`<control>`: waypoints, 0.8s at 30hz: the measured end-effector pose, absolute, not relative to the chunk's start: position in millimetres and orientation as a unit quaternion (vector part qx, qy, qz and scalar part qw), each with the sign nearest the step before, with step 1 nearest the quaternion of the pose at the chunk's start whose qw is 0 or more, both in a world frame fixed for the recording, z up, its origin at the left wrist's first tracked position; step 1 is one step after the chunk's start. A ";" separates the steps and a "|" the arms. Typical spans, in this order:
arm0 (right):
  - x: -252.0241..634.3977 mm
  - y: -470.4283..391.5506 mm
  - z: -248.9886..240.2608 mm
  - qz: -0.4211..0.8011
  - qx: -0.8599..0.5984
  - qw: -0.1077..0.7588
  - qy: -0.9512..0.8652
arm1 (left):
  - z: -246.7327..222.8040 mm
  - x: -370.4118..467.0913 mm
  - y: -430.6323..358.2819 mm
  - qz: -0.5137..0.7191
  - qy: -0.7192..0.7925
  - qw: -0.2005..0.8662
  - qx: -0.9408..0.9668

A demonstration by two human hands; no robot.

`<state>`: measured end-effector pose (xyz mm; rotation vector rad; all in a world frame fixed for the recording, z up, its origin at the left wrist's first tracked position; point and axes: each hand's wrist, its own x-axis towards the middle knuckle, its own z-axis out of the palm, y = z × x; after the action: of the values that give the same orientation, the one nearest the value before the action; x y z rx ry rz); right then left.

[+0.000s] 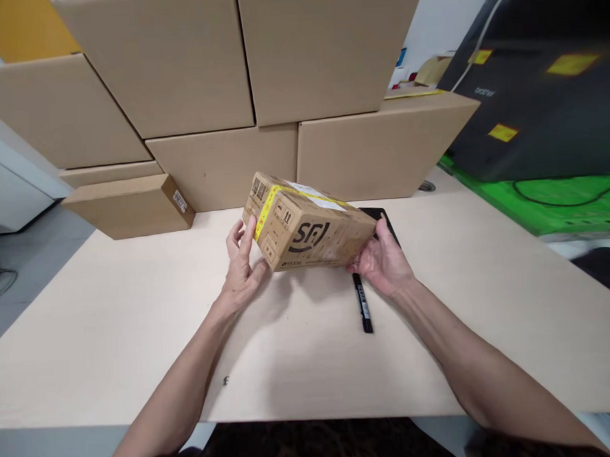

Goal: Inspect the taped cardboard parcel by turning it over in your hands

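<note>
A small brown cardboard box (330, 237) with a dark SF logo, yellow tape and a white label on top is held tilted between both hands, over the pale table (138, 327). My left hand (243, 260) grips its left end, fingers on the taped face. At the other end, my right hand (381, 256) supports the lower right corner; some of its fingers are hidden under the box. A black marker (362, 303) lies on the table below the right hand. Behind the box, a flat black object (388, 229) is partly covered.
Large cardboard boxes (223, 168) are stacked along the table's far edge. A slim closed carton (129, 206) stands at the back left. To the right are a black Brother-marked surface (521, 114) and a green surface (559, 206) with a cable. A small dark mark (225, 380) shows near the front edge.
</note>
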<state>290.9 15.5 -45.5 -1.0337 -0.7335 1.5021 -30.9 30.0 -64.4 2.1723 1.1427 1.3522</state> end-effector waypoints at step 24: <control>286.3 -1.1 -43.1 0.420 -0.396 0.644 -0.501 | -39.7 -22.7 25.2 0.527 0.459 0.241 0.673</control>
<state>286.3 -1.1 -43.1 -0.9028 -1.1419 0.9566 -22.7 25.2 -39.7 1.8417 1.2560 1.4432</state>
